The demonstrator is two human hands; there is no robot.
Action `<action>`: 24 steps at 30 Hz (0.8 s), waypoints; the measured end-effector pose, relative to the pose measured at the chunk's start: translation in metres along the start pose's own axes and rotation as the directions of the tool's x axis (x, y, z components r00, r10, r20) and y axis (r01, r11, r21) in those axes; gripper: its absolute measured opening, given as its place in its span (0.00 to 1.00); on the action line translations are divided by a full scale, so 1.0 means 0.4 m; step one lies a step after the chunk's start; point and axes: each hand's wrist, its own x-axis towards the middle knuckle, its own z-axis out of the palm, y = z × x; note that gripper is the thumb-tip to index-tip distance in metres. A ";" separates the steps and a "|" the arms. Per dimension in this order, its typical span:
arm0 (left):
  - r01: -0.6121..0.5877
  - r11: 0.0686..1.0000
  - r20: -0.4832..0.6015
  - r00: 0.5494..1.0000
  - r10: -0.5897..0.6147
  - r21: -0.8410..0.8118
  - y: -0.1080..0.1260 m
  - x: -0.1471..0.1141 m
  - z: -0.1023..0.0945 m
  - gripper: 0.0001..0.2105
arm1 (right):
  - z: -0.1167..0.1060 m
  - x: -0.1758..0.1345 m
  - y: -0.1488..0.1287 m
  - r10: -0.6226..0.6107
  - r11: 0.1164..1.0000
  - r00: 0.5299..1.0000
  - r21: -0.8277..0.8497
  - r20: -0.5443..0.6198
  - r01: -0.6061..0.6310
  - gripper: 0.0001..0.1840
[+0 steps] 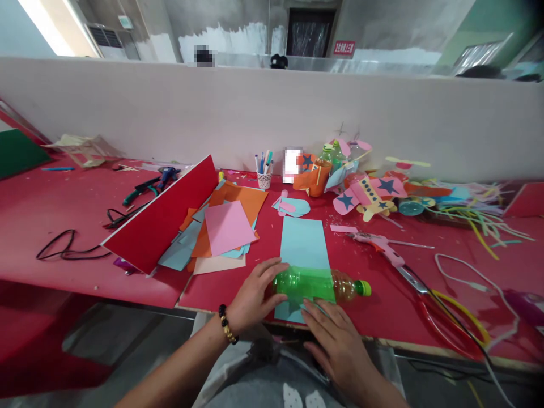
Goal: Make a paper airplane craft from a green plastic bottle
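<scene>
A clear plastic bottle (346, 285) with a green cap lies on its side across a long light-blue paper strip (302, 241). Where the bottle lies over the strip, it looks bright green. My left hand (255, 292), a beaded bracelet at its wrist, grips the base end of the bottle between thumb and fingers. Flat and with fingers stretched out, my right hand (331, 334) rests at the near side of the bottle, over the strip's near end. Its fingertips seem to touch the paper or the bottle; I cannot tell which.
Coloured paper sheets (229, 226) lie left, beside a slanted red board (165, 221). Right are a pink glue gun (385, 247) and large scissors (425, 300) with red and yellow handles. Behind stand a pen cup (264, 179) and a paper-covered model plane (369, 192).
</scene>
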 end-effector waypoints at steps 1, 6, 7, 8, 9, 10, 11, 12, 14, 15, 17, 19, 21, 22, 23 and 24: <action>0.002 1.000 0.002 1.000 -0.002 -0.002 0.000 0.001 0.000 0.27 | -0.003 0.007 -0.007 -0.031 0.999 0.999 0.041 0.012 0.031 0.25; 0.003 1.000 0.026 1.000 -0.002 -0.012 -0.002 0.003 0.002 0.27 | -0.031 0.006 -0.015 -0.107 0.875 0.987 0.459 -0.124 0.152 0.11; 0.002 1.000 0.028 1.000 -0.001 -0.013 -0.003 0.004 0.002 0.27 | -0.037 0.001 -0.014 -0.050 0.859 0.987 0.497 -0.155 0.121 0.11; 0.001 1.000 0.028 1.000 -0.001 -0.014 -0.004 0.004 0.003 0.27 | -0.041 -0.004 -0.012 0.014 0.858 0.984 0.507 -0.175 0.078 0.11; 0.002 1.000 0.028 1.000 -0.002 -0.014 -0.004 0.004 0.003 0.27 | -0.043 -0.009 -0.010 0.071 0.867 0.979 0.497 -0.190 0.034 0.11; 0.004 1.000 0.028 1.000 -0.003 -0.015 -0.004 0.005 0.003 0.27 | -0.042 -0.013 -0.009 0.112 0.881 0.972 0.473 -0.205 -0.002 0.11; 0.005 1.000 0.029 1.000 -0.005 -0.016 -0.004 0.005 0.003 0.27 | -0.039 -0.018 -0.008 0.133 0.898 0.966 0.439 -0.219 -0.024 0.10; 0.007 1.000 0.028 1.000 -0.007 -0.017 -0.003 0.005 0.003 0.27 | -0.033 -0.022 -0.008 0.137 0.919 0.964 0.393 -0.228 -0.038 0.09; 0.005 1.000 0.026 1.000 -0.005 -0.023 -0.002 0.004 0.003 0.27 | -0.017 -0.028 -0.008 0.119 0.964 0.971 0.258 -0.209 -0.063 0.11; 0.004 1.000 0.026 1.000 -0.003 -0.026 -0.002 0.004 0.003 0.27 | -0.008 -0.031 -0.008 0.119 0.980 0.975 0.178 -0.189 -0.085 0.14; 0.003 0.999 0.024 1.000 -0.002 -0.037 -0.002 0.004 0.002 0.27 | 0.006 -0.033 -0.009 0.133 0.990 0.977 0.059 -0.167 -0.125 0.16; 0.007 0.999 0.028 1.000 -0.005 -0.051 -0.003 0.007 -0.001 0.27 | 0.011 -0.032 -0.006 0.138 0.990 0.971 0.041 -0.193 -0.133 0.14; 0.011 0.998 0.037 0.999 -0.008 -0.063 -0.005 0.013 -0.007 0.27 | 0.004 -0.028 -0.001 0.132 0.990 0.963 0.083 -0.236 -0.116 0.14; 0.009 0.998 0.044 0.999 -0.006 -0.068 -0.006 0.018 -0.011 0.27 | -0.004 -0.025 0.002 0.136 0.988 0.959 0.103 -0.250 -0.113 0.14; 0.007 0.997 0.053 0.999 -0.003 -0.073 -0.006 0.024 -0.015 0.27 | -0.012 -0.021 0.005 0.147 0.986 0.953 0.116 -0.264 -0.120 0.13; 0.001 0.997 0.065 0.998 0.004 -0.078 -0.006 0.029 -0.019 0.26 | -0.021 -0.017 0.009 0.164 0.984 0.945 0.119 -0.284 -0.135 0.12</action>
